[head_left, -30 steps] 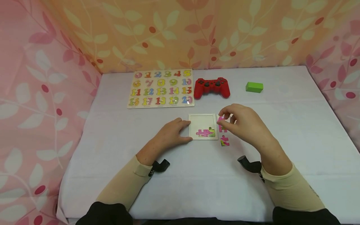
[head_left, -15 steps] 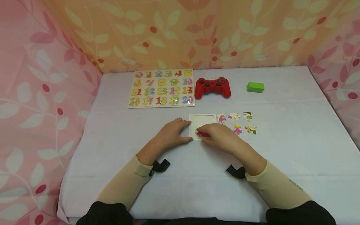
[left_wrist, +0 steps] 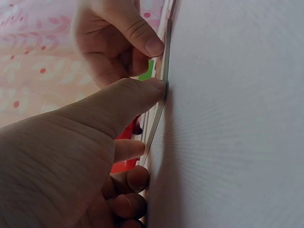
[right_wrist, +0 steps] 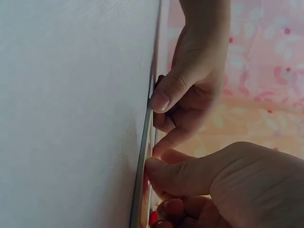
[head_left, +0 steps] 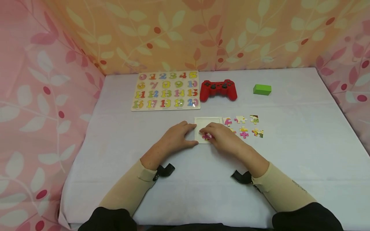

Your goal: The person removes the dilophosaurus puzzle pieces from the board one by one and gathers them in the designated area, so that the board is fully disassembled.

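Observation:
A small white puzzle tray lies in the middle of the table. My left hand holds its left side, thumb at the near corner and index finger higher along the edge. Over the tray's lower part, my right hand pinches a pink puzzle piece with thumb and fingertips; the hand covers the tray's right side. In the left wrist view, the thumb of the left hand presses the tray's edge. The right wrist view has the right hand low at the tray, fingers curled.
Several loose puzzle pieces lie right of the tray. Behind stand a number board, a red game controller and a green block. Patterned curtains border the white table.
My right hand has moved left from the loose pieces to the tray, and the piece nearest me beside the tray is gone from its spot. The left hand stays at the tray.

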{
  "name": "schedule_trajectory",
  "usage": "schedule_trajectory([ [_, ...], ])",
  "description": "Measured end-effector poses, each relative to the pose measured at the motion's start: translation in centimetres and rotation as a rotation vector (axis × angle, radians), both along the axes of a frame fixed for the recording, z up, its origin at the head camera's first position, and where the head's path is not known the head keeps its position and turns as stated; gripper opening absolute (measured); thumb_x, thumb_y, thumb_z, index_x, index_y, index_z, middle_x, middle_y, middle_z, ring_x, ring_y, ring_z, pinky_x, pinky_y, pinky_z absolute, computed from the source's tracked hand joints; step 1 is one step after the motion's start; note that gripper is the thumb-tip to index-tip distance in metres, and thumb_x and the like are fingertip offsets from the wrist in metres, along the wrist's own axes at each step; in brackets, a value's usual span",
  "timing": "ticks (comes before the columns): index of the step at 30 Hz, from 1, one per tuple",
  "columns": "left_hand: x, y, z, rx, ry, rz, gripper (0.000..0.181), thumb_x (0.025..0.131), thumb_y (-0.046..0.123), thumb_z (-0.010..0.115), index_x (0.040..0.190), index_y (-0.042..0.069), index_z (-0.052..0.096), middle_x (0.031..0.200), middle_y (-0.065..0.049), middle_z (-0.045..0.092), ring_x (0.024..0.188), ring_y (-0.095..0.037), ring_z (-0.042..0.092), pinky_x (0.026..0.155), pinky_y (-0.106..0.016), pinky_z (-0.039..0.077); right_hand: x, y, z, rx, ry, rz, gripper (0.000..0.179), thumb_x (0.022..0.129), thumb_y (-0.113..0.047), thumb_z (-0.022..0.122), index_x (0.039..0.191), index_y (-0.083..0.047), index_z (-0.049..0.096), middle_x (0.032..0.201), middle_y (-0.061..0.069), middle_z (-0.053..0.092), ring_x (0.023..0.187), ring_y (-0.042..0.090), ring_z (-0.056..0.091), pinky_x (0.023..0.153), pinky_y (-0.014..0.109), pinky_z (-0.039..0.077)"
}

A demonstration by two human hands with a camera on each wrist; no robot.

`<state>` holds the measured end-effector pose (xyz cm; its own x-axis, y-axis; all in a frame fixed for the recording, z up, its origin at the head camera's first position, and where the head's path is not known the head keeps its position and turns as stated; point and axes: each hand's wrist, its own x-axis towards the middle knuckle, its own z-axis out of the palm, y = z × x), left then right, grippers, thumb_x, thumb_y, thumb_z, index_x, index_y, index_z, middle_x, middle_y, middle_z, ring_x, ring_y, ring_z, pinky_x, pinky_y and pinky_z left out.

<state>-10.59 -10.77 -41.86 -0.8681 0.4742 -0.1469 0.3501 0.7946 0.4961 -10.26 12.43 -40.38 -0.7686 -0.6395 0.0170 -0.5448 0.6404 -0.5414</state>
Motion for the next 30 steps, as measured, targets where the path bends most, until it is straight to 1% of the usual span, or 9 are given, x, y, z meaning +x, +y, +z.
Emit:
schedule_trajectory([
  [4,0.1,0.0,0.1,0.003,-0.002,0.003,0.073,0.087,0.046,0.08,0.147,0.012,0.057,0.116,-0.001,0.062,0.094,-0.015,0.054,0.081,-0.031,0.048,-0.2,0.1,-0.1,0.015,-0.012,-0.022,0.036,0.09,-0.001,0.075,0.125,-0.005,0.071,0.114,0.01,0.066,0.109,0.028,0.061,0.096,0.045,0.05],
  [8,0.1,0.0,-0.1,0.007,0.02,0.003,0.071,0.087,0.045,0.081,0.146,0.013,0.058,0.111,0.0,0.062,0.092,-0.014,0.053,0.079,-0.031,0.048,-0.3,0.3,0.2,0.049,-0.025,-0.061,0.032,0.087,-0.008,0.082,0.118,-0.007,0.074,0.108,0.007,0.066,0.103,0.024,0.06,0.093,0.043,0.051],
  [12,0.1,0.1,-0.2,0.006,0.043,0.002,0.07,0.086,0.044,0.082,0.145,0.013,0.06,0.105,0.001,0.06,0.089,-0.014,0.053,0.076,-0.031,0.046,-0.4,0.6,0.3,0.051,-0.066,-0.073,0.026,0.087,-0.01,0.082,0.111,-0.01,0.073,0.105,0.004,0.063,0.099,0.022,0.058,0.088,0.041,0.051],
  [15,0.1,0.1,-0.3,0.008,0.042,0.004,0.07,0.086,0.044,0.082,0.144,0.013,0.06,0.104,0.002,0.06,0.089,-0.014,0.052,0.075,-0.031,0.046,-0.6,0.9,0.2,0.024,-0.121,-0.085,0.023,0.088,-0.009,0.081,0.108,-0.012,0.071,0.1,0.002,0.062,0.094,0.021,0.058,0.083,0.039,0.051],
  [17,0.1,0.1,-0.3,0.009,0.039,0.005,0.07,0.086,0.044,0.082,0.144,0.013,0.06,0.103,0.002,0.059,0.089,-0.014,0.052,0.075,-0.031,0.046,-0.9,1.2,0.0,-0.006,-0.175,-0.093,0.022,0.089,-0.01,0.08,0.108,-0.014,0.069,0.097,0.0,0.063,0.092,0.02,0.058,0.082,0.038,0.05],
  [19,0.1,0.1,-0.3,0.009,0.037,0.006,0.07,0.086,0.044,0.082,0.145,0.013,0.06,0.103,0.002,0.059,0.088,-0.014,0.052,0.075,-0.031,0.046,-1.1,1.5,-0.1,-0.054,-0.239,-0.112,0.023,0.09,-0.011,0.08,0.109,-0.015,0.067,0.095,-0.001,0.064,0.091,0.02,0.058,0.081,0.038,0.049],
  [21,0.1,0.1,-0.3,0.008,0.033,0.006,0.07,0.086,0.044,0.082,0.145,0.013,0.059,0.103,0.002,0.058,0.088,-0.014,0.052,0.075,-0.03,0.046,-1.3,1.8,0.0,-0.113,-0.283,-0.123,0.025,0.09,-0.012,0.08,0.11,-0.015,0.066,0.095,-0.001,0.065,0.09,0.019,0.059,0.082,0.038,0.049],
  [25,0.1,0.1,-0.2,0.006,0.023,0.009,0.07,0.087,0.045,0.081,0.145,0.013,0.059,0.101,0.002,0.057,0.087,-0.014,0.052,0.074,-0.031,0.045,-1.4,2.4,1.2,-0.212,-0.34,-0.153,0.031,0.087,-0.012,0.084,0.111,-0.015,0.065,0.097,0.001,0.066,0.092,0.02,0.061,0.082,0.039,0.049],
  [30,0.1,0.2,-0.2,-0.007,0.022,0.014,0.07,0.087,0.046,0.081,0.146,0.014,0.059,0.099,0.003,0.056,0.087,-0.014,0.052,0.072,-0.031,0.045,-1.0,3.6,3.8,-0.234,-0.363,-0.163,0.028,0.087,-0.013,0.084,0.109,-0.015,0.067,0.097,0.002,0.067,0.09,0.021,0.063,0.079,0.036,0.051],
])
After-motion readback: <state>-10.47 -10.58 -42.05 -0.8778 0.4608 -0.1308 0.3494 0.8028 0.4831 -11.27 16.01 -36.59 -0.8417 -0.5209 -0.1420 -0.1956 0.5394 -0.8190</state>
